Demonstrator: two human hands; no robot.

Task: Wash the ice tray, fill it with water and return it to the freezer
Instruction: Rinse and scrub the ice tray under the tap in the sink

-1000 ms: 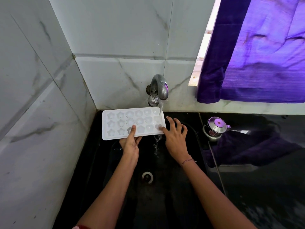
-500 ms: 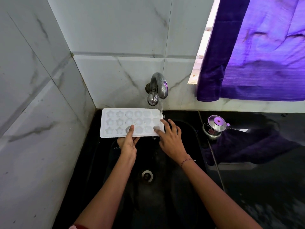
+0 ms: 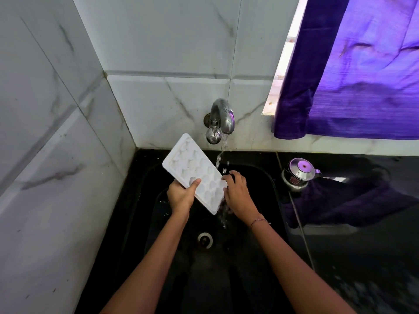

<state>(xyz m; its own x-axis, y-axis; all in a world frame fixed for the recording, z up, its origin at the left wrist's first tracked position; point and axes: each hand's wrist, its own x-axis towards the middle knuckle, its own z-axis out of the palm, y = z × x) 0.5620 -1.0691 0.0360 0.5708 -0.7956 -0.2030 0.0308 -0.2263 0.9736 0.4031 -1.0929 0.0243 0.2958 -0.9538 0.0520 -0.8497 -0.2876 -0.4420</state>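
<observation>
Washing is the step in hand, by my reading: the ice tray (image 3: 195, 173) is tilted over the black sink (image 3: 267, 200), its low corner at 5 o'clock shedding water, just left of the stream from the tap (image 3: 221, 121). Next comes levelling it under the flow to fill the moulds. Left hand (image 3: 181, 196) grips the tray's near edge, thumb on top. Right hand (image 3: 238, 193), fingers curled, touches its right edge at 3 o'clock.

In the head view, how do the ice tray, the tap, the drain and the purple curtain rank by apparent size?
1. purple curtain
2. ice tray
3. tap
4. drain
</observation>
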